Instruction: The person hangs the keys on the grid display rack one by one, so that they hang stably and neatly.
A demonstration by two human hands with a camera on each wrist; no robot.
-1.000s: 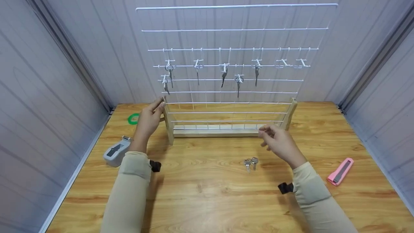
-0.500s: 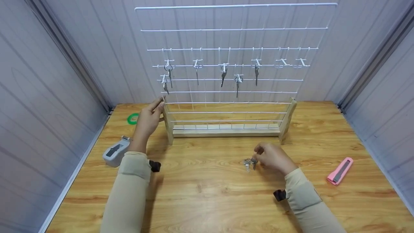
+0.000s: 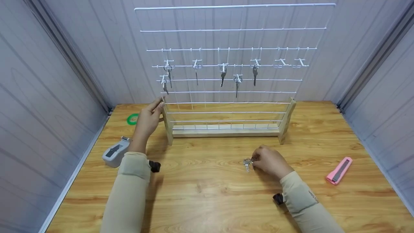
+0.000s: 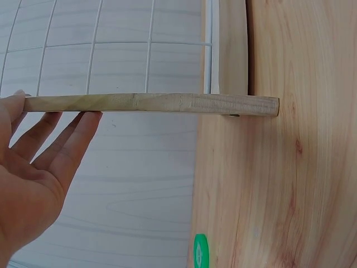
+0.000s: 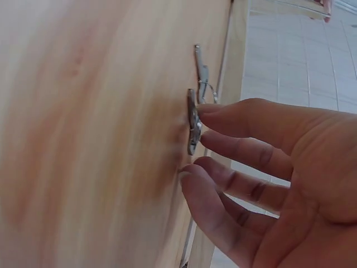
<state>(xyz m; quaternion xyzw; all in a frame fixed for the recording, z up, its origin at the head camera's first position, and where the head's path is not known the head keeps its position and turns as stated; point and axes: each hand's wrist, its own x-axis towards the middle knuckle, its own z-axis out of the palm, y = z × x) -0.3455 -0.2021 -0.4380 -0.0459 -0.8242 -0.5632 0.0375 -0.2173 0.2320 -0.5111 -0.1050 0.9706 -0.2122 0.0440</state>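
A white wire grid (image 3: 233, 29) stands in a wooden base (image 3: 223, 132) at the back of the table, with several keys (image 3: 223, 76) hanging on its hooks. My left hand (image 3: 152, 115) rests with straight fingers against the rack's left wooden post (image 3: 168, 124); in the left wrist view the left hand (image 4: 39, 151) lies along that post (image 4: 150, 103). My right hand (image 3: 266, 160) is down on the table, its curled fingers on a small pair of keys (image 3: 247, 163). The right wrist view has the fingertips (image 5: 209, 109) touching one key (image 5: 192, 120), with the other key (image 5: 201, 70) just beyond.
A grey handheld device (image 3: 114, 152) lies by the left edge of the wooden table (image 3: 207, 200), and a green tape roll (image 3: 132, 118) sits behind the left hand. A pink utility knife (image 3: 339, 170) lies at the right. Two hooks (image 3: 283, 62) at the grid's right hold nothing. Grey walls close in on three sides.
My right hand came down from near the rack's base to the keys on the table and closed its fingers on them. The left hand stayed on the post.
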